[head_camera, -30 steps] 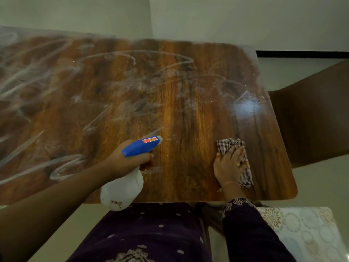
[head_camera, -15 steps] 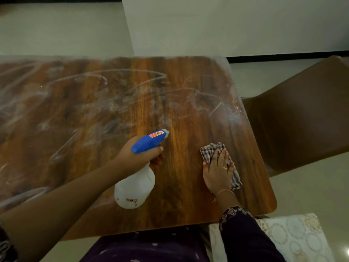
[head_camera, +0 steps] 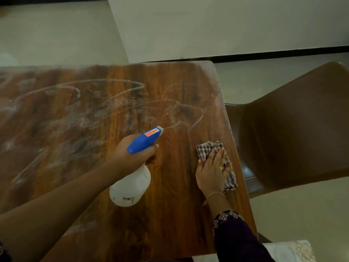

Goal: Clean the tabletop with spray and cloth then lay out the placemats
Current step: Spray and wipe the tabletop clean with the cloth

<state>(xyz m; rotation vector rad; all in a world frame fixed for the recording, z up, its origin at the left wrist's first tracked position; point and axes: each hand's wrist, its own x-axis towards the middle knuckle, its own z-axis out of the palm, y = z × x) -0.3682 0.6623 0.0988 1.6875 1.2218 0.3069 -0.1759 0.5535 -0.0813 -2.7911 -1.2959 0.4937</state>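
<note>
My left hand (head_camera: pixel 132 150) grips the neck of a white spray bottle (head_camera: pixel 130 188) with a blue trigger head, held above the wooden tabletop (head_camera: pixel 170 224), nozzle pointing toward the far right corner. My right hand (head_camera: pixel 211 171) lies flat, fingers straight, pressing a checked cloth (head_camera: pixel 229 178) onto the table near its right edge. White wipe streaks cover the table's left and middle. A patterned placemat (head_camera: pixel 290 251) shows at the bottom right, off the table.
A brown chair (head_camera: pixel 294 133) stands close against the table's right edge. Pale floor (head_camera: pixel 47 35) and a white wall (head_camera: pixel 226 25) lie beyond the far edge. My dark sleeve (head_camera: pixel 236 241) crosses the near right corner.
The view has tilted up and to the right, so more of the near table and the chair shows. Both hands keep their hold on bottle and cloth; the cloth sits slightly closer to the right edge.
</note>
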